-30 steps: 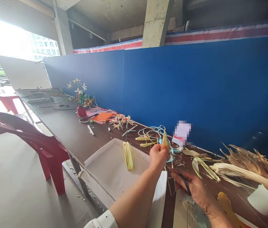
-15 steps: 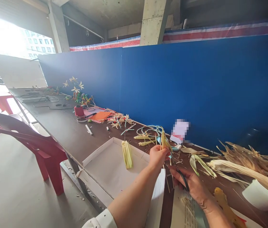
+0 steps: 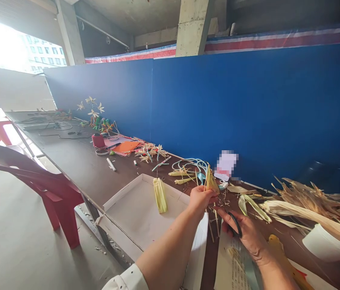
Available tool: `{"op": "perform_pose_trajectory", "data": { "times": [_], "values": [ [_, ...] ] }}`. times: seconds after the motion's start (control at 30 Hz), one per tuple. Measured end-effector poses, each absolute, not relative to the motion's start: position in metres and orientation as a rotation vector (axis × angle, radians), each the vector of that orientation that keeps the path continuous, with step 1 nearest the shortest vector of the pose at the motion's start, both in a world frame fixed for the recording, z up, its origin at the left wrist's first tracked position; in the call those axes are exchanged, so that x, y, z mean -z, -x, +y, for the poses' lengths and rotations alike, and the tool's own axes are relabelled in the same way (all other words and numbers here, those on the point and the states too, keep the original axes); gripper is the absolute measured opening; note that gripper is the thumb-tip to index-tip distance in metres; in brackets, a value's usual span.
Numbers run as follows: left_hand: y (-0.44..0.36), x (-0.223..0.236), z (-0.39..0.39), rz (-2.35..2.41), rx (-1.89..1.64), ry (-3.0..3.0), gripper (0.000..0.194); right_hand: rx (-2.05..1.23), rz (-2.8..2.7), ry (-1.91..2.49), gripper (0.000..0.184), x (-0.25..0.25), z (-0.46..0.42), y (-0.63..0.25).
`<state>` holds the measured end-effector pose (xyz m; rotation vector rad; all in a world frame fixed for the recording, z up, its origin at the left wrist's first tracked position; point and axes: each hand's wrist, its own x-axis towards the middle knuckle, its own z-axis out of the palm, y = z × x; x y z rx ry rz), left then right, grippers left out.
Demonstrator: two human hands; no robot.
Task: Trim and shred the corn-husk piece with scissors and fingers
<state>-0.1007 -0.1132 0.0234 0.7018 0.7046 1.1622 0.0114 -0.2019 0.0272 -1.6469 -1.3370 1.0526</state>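
Note:
My left hand [image 3: 199, 198] is closed around a small bundle of dried husk strips [image 3: 210, 181], held upright above the brown table [image 3: 76, 161]. My right hand [image 3: 244, 233] grips black-handled scissors [image 3: 235, 224] just below and to the right of the bundle, blades pointing up toward it. A folded yellow husk piece [image 3: 160, 195] lies in the shallow white cardboard tray [image 3: 133, 213] to the left of my left hand.
Dried husks [image 3: 308, 203] pile at the right beside a white bowl [image 3: 323, 243]. Blue ribbon [image 3: 192, 165], husk flowers [image 3: 150, 153], a red spool [image 3: 98, 140] and orange paper [image 3: 126, 147] lie further along. A blue partition [image 3: 248, 108] backs the table. A red plastic chair [image 3: 37, 177] stands at the left.
The view has shifted slightly to the right. My right hand with the scissors has risen a little closer to the husk bundle, which my left hand keeps holding.

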Motion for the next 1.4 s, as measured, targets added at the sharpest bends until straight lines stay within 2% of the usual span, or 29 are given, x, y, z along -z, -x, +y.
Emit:
{"op": "perform_pose_trajectory", "data": {
  "times": [0.27, 0.73, 0.87, 1.2, 1.4],
  "values": [
    [0.100, -0.023, -0.114, 0.702, -1.157, -0.673, 0.025, -1.033, -1.337, 1.654, 0.026, -0.026, -0.201, -0.012],
    [0.097, -0.019, -0.119, 0.539, -1.107, -0.596, 0.032, -1.033, -1.304, 1.616, 0.038, -0.023, -0.199, -0.013],
    [0.097, -0.016, -0.117, 0.534, -1.102, -0.600, 0.028, -0.968, -1.344, 1.615, 0.041, -0.025, -0.201, -0.010],
    [0.097, -0.015, -0.115, 0.545, -1.080, -0.569, 0.018, -1.005, -1.348, 1.623, 0.024, -0.015, -0.196, -0.020],
    [0.099, -0.018, -0.114, 0.552, -1.052, -0.566, 0.014, -0.949, -1.384, 1.634, 0.027, -0.019, -0.199, -0.018]
  ]
}}
